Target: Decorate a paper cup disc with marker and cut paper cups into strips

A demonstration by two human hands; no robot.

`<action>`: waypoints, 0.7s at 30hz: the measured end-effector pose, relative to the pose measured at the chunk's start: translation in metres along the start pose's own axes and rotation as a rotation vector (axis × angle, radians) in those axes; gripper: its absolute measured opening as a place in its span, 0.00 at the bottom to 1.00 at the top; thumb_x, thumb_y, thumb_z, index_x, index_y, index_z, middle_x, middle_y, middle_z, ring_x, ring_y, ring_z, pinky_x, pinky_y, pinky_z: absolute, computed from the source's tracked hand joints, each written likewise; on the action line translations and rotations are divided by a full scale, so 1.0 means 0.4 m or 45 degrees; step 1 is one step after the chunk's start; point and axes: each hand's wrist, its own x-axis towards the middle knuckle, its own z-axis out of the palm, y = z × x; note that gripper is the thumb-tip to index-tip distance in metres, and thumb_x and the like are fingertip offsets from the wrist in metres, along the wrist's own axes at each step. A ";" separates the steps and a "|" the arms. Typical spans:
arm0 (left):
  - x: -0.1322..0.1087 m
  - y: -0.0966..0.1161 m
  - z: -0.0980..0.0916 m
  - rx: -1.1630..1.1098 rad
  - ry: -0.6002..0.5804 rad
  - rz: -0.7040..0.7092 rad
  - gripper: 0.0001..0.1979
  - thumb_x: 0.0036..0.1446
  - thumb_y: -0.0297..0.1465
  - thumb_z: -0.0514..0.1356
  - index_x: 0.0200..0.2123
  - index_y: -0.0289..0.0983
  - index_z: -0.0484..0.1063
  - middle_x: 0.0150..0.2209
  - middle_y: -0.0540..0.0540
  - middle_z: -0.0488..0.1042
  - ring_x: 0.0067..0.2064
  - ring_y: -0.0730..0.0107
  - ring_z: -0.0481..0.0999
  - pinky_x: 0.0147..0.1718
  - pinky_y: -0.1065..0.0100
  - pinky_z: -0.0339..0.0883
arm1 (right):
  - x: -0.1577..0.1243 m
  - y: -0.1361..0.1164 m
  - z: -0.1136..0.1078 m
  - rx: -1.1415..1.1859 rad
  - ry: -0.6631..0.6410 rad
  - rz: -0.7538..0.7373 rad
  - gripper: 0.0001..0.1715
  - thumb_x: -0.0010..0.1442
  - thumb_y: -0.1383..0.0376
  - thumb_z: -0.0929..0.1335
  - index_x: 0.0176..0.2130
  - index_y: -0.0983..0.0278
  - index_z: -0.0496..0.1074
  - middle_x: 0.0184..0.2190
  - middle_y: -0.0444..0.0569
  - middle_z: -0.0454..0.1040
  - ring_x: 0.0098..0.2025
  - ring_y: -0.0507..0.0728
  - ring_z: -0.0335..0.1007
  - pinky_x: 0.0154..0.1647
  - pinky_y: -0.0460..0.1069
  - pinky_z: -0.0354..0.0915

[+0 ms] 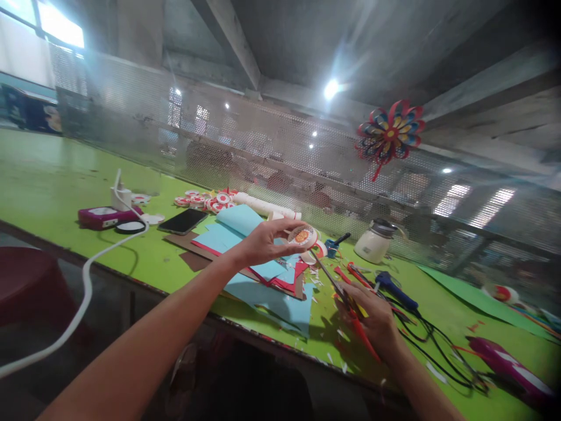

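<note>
My left hand (275,241) pinches a round white disc (302,237) with an orange pattern on its face, raised above the table. My right hand (370,313) is wrapped round the red handles of a pair of scissors (332,279). The blades point up and left, their tips close below the disc; whether they touch it I cannot tell. Beneath my left hand lie light blue paper sheets (280,304) over red paper (298,276) and brown cardboard (193,261). White paper scraps are strewn near the scissors.
Left on the green table (39,169) are a phone (183,221), a purple box (99,216) and a white cable (86,275). Red-and-white discs (219,202) lie behind. To the right: a blue glue gun (397,289), black cable, white kettle (374,240). A mesh screen (280,152) stands behind.
</note>
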 end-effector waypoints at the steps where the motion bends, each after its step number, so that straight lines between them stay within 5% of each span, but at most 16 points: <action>1: 0.001 -0.002 0.000 0.003 0.002 0.012 0.25 0.51 0.37 0.65 0.50 0.30 0.72 0.46 0.39 0.78 0.42 0.67 0.78 0.44 0.66 0.75 | 0.000 -0.001 0.000 -0.008 0.009 0.000 0.19 0.59 0.68 0.67 0.51 0.61 0.70 0.40 0.53 0.77 0.40 0.60 0.77 0.31 0.48 0.72; 21: -0.001 -0.004 0.001 0.019 -0.002 -0.079 0.25 0.51 0.37 0.65 0.51 0.30 0.72 0.45 0.38 0.79 0.42 0.65 0.79 0.41 0.68 0.75 | 0.002 -0.008 0.001 -0.058 0.062 0.021 0.16 0.60 0.66 0.67 0.49 0.61 0.72 0.38 0.53 0.77 0.39 0.60 0.78 0.33 0.50 0.73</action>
